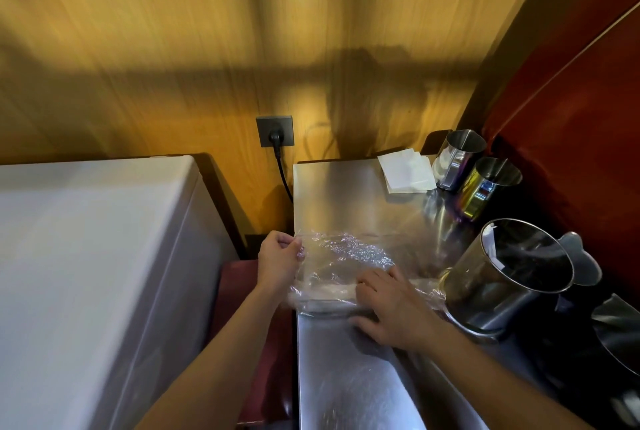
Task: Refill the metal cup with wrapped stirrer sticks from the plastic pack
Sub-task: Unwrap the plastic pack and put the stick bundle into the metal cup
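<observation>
A clear, crinkled plastic pack (341, 261) lies across the left part of a steel counter (346, 194). My left hand (278, 258) pinches the pack's left edge, fingers closed on the film. My right hand (388, 303) lies flat on the pack's near right part, fingers spread and pressing down. A large metal cup (498, 277) stands tilted toward me just right of my right hand; its inside looks dark. Pale sticks show faintly through the pack's near edge, blurred.
Two smaller steel pitchers (457, 157) (485, 187) stand at the back right beside a stack of white napkins (405, 171). A white appliance top (93, 239) fills the left. A black plug (275, 135) sits in the wooden wall's socket. Dark vessels (616, 336) crowd the near right.
</observation>
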